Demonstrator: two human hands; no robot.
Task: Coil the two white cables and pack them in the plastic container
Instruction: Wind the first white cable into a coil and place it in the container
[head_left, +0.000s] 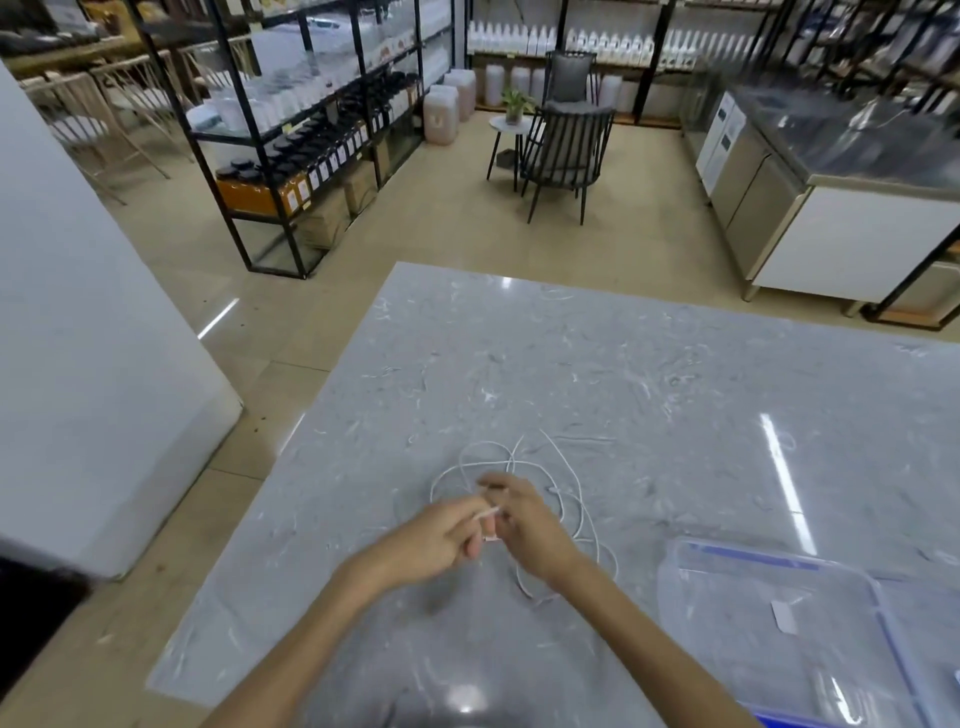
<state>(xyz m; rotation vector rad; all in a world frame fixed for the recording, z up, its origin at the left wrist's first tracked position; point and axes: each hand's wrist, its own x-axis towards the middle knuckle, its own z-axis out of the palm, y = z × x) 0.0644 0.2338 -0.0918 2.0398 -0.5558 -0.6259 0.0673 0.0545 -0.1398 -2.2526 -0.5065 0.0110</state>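
fingers (480, 512) of both hands pinch white cable (576, 499) | container (779, 623) right | table (623, 364) beyond bare

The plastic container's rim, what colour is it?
Blue, around a clear plastic container, seen in the head view at lower right on the grey table.

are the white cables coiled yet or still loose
Loose: the white cables sprawl in tangled loops on the table, outside the container.
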